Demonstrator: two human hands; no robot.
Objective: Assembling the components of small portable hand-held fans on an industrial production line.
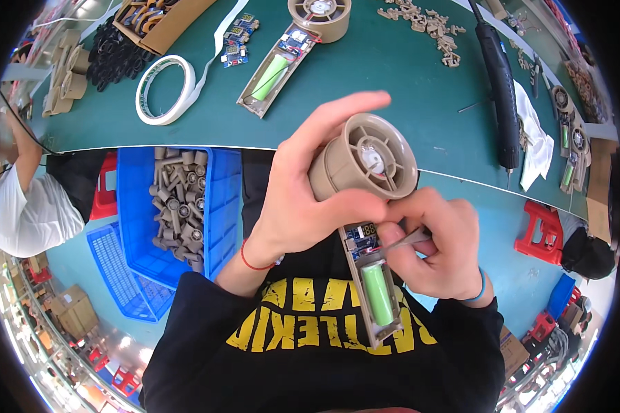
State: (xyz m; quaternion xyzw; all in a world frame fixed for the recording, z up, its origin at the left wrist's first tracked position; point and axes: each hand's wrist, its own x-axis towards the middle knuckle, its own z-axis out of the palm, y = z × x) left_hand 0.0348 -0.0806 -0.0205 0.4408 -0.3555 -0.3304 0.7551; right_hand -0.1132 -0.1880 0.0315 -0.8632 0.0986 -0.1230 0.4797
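Observation:
My left hand [289, 186] is closed round the round head of a beige handheld fan [328, 168], thumb and fingers on either side of its rim. The fan's opened handle hangs down toward me, showing a blue circuit board [357, 242] with a small display and a green battery cell [377, 294]. My right hand [448, 241] pinches what look like metal tweezers [413, 238], whose tip meets the handle near the board and the wires. Part of the board lies hidden behind my fingers. A second opened fan [271, 77] lies on the table beyond.
On the green table [207, 131] are a white tape roll [143, 96], loose circuit boards [235, 55], small beige parts [427, 27] and a black electric screwdriver [497, 89]. A blue crate [224, 220] of fan parts stands at left, near a co-worker [31, 213].

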